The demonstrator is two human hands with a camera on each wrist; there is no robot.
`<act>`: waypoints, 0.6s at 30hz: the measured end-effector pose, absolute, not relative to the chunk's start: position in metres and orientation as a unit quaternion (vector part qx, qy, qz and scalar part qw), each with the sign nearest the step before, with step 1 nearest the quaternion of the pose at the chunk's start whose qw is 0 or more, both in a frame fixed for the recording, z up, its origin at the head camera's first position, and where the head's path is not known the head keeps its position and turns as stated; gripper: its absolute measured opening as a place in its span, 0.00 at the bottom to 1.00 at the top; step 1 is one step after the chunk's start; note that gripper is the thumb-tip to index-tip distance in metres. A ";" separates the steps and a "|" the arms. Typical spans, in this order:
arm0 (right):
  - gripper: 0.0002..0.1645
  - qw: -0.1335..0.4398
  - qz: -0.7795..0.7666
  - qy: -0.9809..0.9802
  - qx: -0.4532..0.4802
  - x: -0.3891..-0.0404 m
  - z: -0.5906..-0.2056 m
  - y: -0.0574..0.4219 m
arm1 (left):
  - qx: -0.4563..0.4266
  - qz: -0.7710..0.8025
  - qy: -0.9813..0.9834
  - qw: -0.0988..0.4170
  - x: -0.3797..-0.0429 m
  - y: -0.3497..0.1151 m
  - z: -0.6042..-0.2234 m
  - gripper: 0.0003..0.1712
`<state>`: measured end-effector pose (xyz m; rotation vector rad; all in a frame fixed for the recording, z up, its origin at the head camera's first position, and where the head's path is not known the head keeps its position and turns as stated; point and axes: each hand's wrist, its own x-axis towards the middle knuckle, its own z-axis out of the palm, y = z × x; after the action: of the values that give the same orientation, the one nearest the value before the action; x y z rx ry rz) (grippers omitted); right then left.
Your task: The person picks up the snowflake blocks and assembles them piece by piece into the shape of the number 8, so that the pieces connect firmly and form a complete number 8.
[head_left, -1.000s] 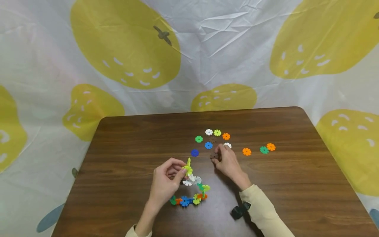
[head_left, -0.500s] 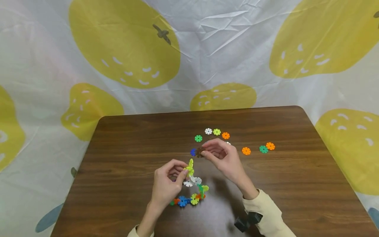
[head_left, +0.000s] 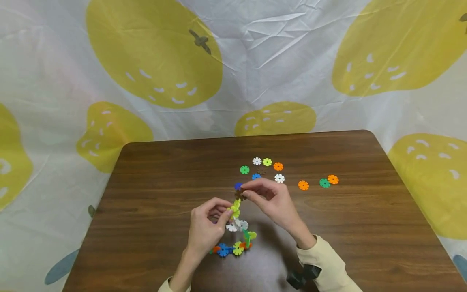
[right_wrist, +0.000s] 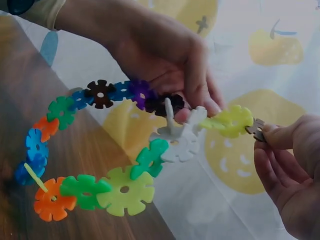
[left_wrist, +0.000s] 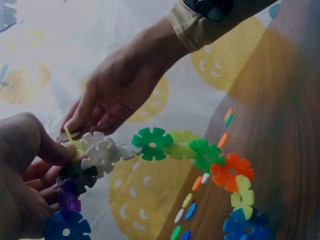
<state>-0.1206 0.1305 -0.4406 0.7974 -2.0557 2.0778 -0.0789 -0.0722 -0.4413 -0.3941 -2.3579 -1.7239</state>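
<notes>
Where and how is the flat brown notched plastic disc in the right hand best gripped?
Probably the right rim of the brown disc, pinched across its flat faces from the right, as the right hand does. In the right-wrist view, the disc is thin and its left edge meets the yellow-green notched plastic disc.

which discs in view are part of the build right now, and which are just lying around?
In the job:
linked disc chain, pinched by the left grip
brown disc, pinched by the right grip at the chain's yellow end

Lying about (possibly spares):
orange discs
white discs
green discs
blue discs
yellow disc
second brown disc
</notes>
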 end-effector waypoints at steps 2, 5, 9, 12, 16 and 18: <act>0.10 0.061 0.684 -0.678 0.263 -0.119 -0.441 0.128 | -0.128 -0.584 -0.795 0.101 -0.078 -0.071 -0.441 0.05; 0.10 0.072 0.687 -0.674 0.261 -0.116 -0.443 0.124 | -0.113 -0.593 -0.790 0.103 -0.076 -0.069 -0.441 0.04; 0.10 0.075 0.691 -0.676 0.245 -0.114 -0.445 0.123 | -0.091 -0.616 -0.777 0.092 -0.074 -0.066 -0.441 0.05; 0.10 0.070 0.695 -0.677 0.232 -0.115 -0.446 0.125 | -0.095 -0.626 -0.770 0.077 -0.074 -0.065 -0.440 0.06; 0.10 0.055 0.701 -0.674 0.224 -0.117 -0.447 0.127 | -0.120 -0.626 -0.768 0.065 -0.076 -0.066 -0.440 0.06; 0.10 0.043 0.702 -0.675 0.224 -0.118 -0.446 0.128 | -0.133 -0.618 -0.772 0.061 -0.077 -0.067 -0.440 0.05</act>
<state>-0.1182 0.1277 -0.4459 0.6848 -2.0655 2.1462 -0.0773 -0.0670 -0.4396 -0.4019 -2.3359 -1.8690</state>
